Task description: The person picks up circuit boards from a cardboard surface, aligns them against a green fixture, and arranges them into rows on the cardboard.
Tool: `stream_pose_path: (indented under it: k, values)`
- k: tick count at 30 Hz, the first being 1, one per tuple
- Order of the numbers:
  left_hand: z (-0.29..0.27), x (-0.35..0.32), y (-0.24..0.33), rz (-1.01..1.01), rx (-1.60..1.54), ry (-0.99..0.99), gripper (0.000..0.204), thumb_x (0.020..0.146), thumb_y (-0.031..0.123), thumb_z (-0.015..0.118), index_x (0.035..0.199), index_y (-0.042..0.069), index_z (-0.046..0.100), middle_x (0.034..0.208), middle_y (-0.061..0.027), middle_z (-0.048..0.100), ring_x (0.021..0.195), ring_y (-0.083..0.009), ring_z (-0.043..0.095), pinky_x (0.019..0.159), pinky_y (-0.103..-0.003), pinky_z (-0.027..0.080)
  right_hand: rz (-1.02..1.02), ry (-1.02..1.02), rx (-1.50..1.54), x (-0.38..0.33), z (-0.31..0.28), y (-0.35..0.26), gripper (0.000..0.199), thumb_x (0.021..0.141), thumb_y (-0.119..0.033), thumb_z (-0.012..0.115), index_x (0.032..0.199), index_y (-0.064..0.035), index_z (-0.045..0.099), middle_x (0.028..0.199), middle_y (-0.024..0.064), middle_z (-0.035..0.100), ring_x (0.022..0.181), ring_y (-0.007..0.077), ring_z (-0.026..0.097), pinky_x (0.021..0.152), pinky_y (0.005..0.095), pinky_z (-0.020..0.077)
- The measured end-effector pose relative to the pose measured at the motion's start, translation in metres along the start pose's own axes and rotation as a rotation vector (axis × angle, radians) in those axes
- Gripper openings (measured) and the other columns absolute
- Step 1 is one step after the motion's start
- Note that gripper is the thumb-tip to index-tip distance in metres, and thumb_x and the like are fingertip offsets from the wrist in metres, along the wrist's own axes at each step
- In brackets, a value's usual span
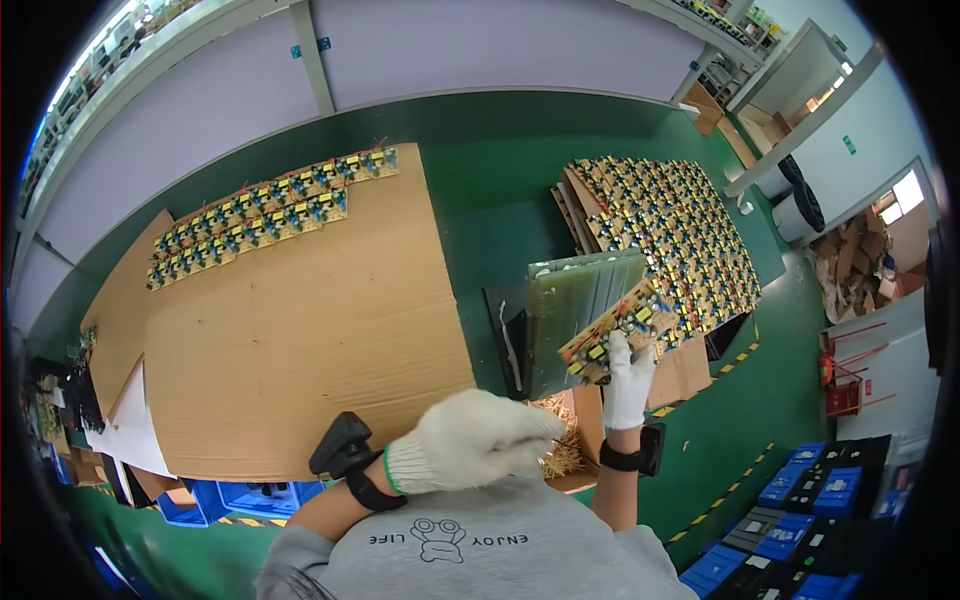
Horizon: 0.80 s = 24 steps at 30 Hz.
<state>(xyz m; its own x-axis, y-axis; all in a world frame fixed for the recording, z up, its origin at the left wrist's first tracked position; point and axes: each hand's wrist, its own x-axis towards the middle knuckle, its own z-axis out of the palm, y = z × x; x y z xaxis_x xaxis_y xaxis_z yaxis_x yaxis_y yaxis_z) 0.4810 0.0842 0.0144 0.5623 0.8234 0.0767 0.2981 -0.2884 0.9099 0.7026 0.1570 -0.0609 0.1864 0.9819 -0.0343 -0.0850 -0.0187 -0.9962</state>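
My right hand [629, 385], in a thin white glove, grips a circuit board panel [622, 328] by its near edge. The panel is tan, with yellow, blue and silver parts, and is held tilted. Behind it stands a greenish translucent block of upright sheets [585, 290], partly covered by the panel. My left hand [478, 440], in a thick cream knit glove with a green cuff, is in front of my chest. Its fingers are bent together, and whatever they may hold is hidden. A broad stack of similar circuit board panels [680, 230] lies beyond my right hand.
Two rows of circuit board panels [255, 222] lie at the far side of a large cardboard sheet [320, 350] on the green table [480, 180]. Below the table edge is an open carton [588, 425] with straw-coloured strands. Blue bins [245, 497] sit at lower left; blue and black crates [800, 520] at lower right.
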Motion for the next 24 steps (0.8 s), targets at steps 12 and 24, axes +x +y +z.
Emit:
stream_pose_path:
  k: [12, 24]
  values:
    - [-0.015, -0.007, -0.004, -0.192, -0.136, 0.345, 0.019, 0.085, 0.012, 0.066, 0.1, 0.0, 0.068, 0.086, -0.0134, 0.071, 0.078, -0.0245, 0.07, 0.069, -0.03, 0.054, -0.345, 0.286, -0.618, 0.02, -0.022, 0.102, 0.023, 0.084, -0.009, 0.069, 0.101, 0.001, 0.057, 0.088, 0.0114, 0.062, 0.077, 0.0217, 0.057, 0.074, 0.0353, 0.0466]
    - [-0.018, 0.0, -0.009, -0.179, -0.155, 0.389, 0.021, 0.085, 0.01, 0.068, 0.101, -0.002, 0.068, 0.087, -0.0134, 0.072, 0.08, -0.0233, 0.071, 0.07, -0.03, 0.054, -0.445, 0.361, -0.763, 0.053, -0.031, 0.105, 0.031, 0.094, -0.031, 0.055, 0.092, -0.0006, 0.057, 0.071, 0.0203, 0.061, 0.065, 0.0416, 0.059, 0.06, 0.0471, 0.0447]
